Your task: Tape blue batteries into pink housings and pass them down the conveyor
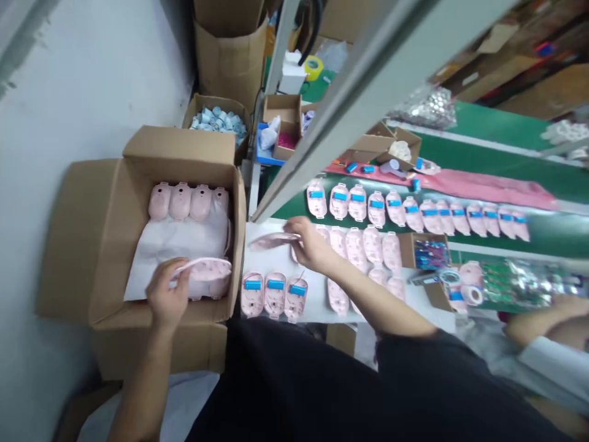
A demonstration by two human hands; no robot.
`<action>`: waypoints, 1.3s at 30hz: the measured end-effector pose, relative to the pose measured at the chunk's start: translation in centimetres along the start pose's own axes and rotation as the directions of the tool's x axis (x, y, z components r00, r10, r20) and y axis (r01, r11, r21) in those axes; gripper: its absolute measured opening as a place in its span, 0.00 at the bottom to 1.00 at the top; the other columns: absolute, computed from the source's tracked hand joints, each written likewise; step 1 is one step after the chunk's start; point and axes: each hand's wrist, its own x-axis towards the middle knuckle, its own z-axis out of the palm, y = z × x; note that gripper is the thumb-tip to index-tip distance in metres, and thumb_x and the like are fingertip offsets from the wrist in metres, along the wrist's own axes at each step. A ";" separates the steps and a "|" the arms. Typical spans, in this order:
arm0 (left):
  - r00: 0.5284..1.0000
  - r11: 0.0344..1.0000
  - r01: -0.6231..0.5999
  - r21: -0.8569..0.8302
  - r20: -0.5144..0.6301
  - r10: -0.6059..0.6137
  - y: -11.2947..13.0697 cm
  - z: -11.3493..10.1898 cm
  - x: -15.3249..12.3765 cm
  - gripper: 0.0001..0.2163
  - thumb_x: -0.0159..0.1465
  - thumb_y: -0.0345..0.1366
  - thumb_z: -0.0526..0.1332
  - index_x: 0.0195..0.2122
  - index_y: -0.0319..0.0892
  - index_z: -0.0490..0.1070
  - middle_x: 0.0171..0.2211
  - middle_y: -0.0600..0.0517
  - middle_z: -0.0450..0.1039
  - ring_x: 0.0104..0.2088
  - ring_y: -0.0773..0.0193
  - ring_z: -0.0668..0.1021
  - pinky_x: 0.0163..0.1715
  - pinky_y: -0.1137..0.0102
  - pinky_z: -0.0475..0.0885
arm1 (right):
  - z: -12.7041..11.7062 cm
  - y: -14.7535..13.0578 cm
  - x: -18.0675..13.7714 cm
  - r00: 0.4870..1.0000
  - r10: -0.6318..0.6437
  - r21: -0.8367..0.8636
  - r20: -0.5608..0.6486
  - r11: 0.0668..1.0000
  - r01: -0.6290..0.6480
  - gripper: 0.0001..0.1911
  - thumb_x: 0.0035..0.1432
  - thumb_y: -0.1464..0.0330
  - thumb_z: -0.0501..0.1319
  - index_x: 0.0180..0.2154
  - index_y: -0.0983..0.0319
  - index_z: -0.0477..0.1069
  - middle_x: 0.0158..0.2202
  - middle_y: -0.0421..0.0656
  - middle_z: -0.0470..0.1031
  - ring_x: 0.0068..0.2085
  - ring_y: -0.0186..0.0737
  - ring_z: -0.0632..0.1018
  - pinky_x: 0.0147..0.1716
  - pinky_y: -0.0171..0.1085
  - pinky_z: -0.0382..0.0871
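Over the open cardboard box (105,245), my left hand (168,291) pinches a pink plastic shell (207,269) by one end. My right hand (309,244) grips a second pink shell (271,241), blurred by motion, above the white sheet on the bench (317,304). Inside the box, several pink shells (181,201) stand in a row against the far side, partly covered by white paper (161,242). Three open shells with blue cylindrical batteries (275,286) lie below my right hand. More empty pink shells (391,250) sit under and beside my right forearm.
A row of battery-fitted shells (376,209) runs along the green bench. Behind it lies a pink cloth (492,187). A slanted metal post (340,104) crosses above the bench. A small box of wired parts (430,253) stands right. Another person's arm (538,322) reaches in at far right.
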 end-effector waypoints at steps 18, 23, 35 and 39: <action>0.765 0.937 0.059 0.344 0.587 -0.264 1.2 33.3 5.5 0.18 0.64 0.36 0.65 0.55 0.38 0.77 0.55 0.40 0.78 0.57 0.50 0.77 0.60 0.62 0.69 | 6.3 21.2 0.8 0.861 0.503 -0.243 0.075 0.847 -0.474 0.22 0.67 0.67 0.60 0.61 0.61 0.73 0.53 0.52 0.80 0.58 0.55 0.74 0.59 0.49 0.67; 0.888 0.899 0.095 0.427 0.371 -0.270 2.1 32.1 -1.0 0.38 0.69 0.43 0.61 0.72 0.25 0.51 0.71 0.25 0.50 0.72 0.39 0.56 0.69 0.50 0.56 | 6.3 20.7 -0.3 0.896 0.445 -0.299 -0.008 0.854 -0.427 0.28 0.70 0.62 0.57 0.68 0.59 0.64 0.66 0.51 0.69 0.67 0.56 0.64 0.65 0.56 0.58; 0.841 0.858 -0.135 0.495 0.516 -0.165 1.9 34.1 -5.3 0.33 0.73 0.48 0.54 0.75 0.40 0.52 0.76 0.33 0.40 0.75 0.33 0.45 0.69 0.40 0.50 | 10.3 18.2 -13.0 0.793 0.607 -0.366 -0.047 0.728 -0.579 0.33 0.75 0.53 0.45 0.74 0.56 0.52 0.77 0.41 0.46 0.77 0.46 0.45 0.73 0.51 0.39; 0.891 0.856 -0.126 0.501 0.436 -0.124 2.7 34.2 -5.0 0.32 0.72 0.49 0.54 0.74 0.39 0.55 0.76 0.32 0.40 0.74 0.33 0.47 0.68 0.39 0.50 | 9.2 19.2 -12.6 0.806 0.591 -0.338 -0.042 0.751 -0.568 0.33 0.74 0.51 0.46 0.74 0.55 0.53 0.77 0.38 0.45 0.77 0.46 0.44 0.73 0.49 0.42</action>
